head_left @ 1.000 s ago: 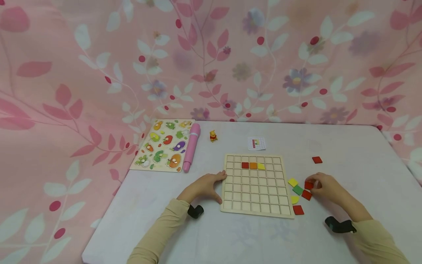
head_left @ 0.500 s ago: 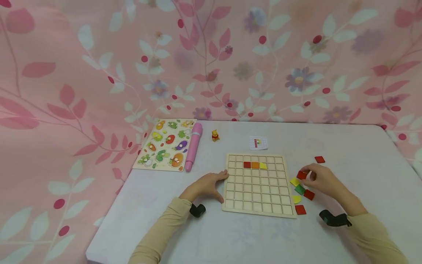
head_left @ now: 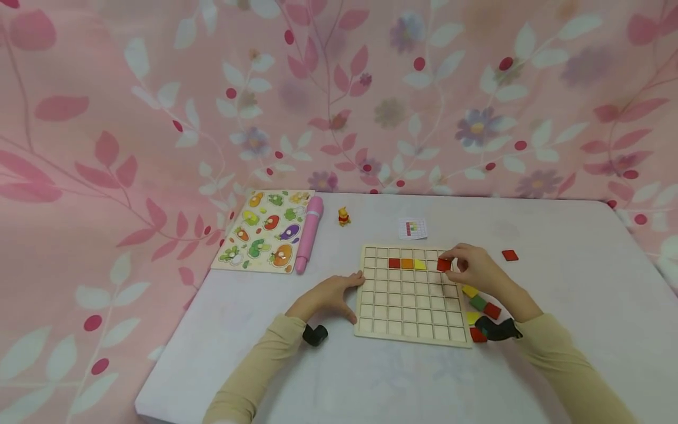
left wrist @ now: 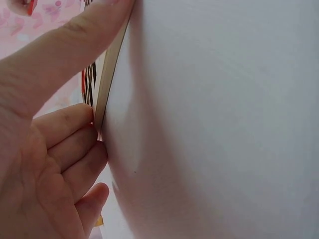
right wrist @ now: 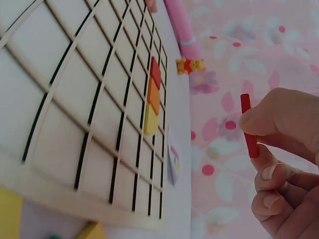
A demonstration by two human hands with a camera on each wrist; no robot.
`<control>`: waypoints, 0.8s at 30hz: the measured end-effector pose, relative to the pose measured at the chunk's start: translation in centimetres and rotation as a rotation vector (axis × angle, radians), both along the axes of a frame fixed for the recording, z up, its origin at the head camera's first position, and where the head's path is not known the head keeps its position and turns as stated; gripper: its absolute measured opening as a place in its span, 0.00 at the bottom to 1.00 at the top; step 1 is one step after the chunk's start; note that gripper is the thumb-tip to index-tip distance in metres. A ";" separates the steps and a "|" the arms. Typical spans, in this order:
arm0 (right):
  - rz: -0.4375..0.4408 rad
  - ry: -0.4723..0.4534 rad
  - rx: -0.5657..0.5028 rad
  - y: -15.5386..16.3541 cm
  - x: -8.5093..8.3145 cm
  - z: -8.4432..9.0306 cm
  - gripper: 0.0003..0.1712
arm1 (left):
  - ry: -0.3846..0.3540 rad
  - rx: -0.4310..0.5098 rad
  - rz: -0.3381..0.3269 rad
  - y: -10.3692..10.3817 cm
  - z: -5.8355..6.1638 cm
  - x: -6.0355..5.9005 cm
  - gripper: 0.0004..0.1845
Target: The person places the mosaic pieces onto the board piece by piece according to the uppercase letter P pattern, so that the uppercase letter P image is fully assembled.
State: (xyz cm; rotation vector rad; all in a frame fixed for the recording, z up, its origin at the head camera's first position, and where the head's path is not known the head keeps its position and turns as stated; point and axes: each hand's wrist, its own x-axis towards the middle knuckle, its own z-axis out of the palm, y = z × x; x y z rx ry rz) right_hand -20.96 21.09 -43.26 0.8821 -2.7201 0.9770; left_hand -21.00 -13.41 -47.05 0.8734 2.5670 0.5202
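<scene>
Left hand (head_left: 332,294) touches the left edge of a wooden grid board (head_left: 410,318), right hand (head_left: 481,268) pinches a red tile (head_left: 444,265) over it, three coloured tiles (head_left: 407,264) sit in a row, printed card (head_left: 412,228) beyond

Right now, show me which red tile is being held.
The red tile pinched in the right hand, raised above the board; a second red tile sits in the board, and three more lie on the table.

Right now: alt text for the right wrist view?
Right hand pinches a red tile, seen edge-on and held clear of a wooden grid board. A red piece, an orange piece and a yellow piece line up on the board; a pink tube and a bear figurine sit beyond it.
</scene>
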 end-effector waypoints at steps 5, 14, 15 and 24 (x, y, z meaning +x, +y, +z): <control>0.028 -0.001 -0.032 -1.6 -0.5 0.5 0.16 | -0.018 0.020 0.010 0.1 0.1 -0.1 0.53; 0.097 -0.050 -0.101 -3.7 -1.2 -0.4 0.15 | -0.019 0.042 0.010 0.1 -0.2 0.2 0.53; 0.098 -0.063 -0.102 -4.0 -1.3 -0.6 0.15 | -0.017 0.043 0.010 0.1 -0.2 0.2 0.53; 0.107 -0.148 -0.073 -7.1 -2.5 -2.2 0.15 | -0.008 0.038 0.009 0.0 -0.1 0.1 0.53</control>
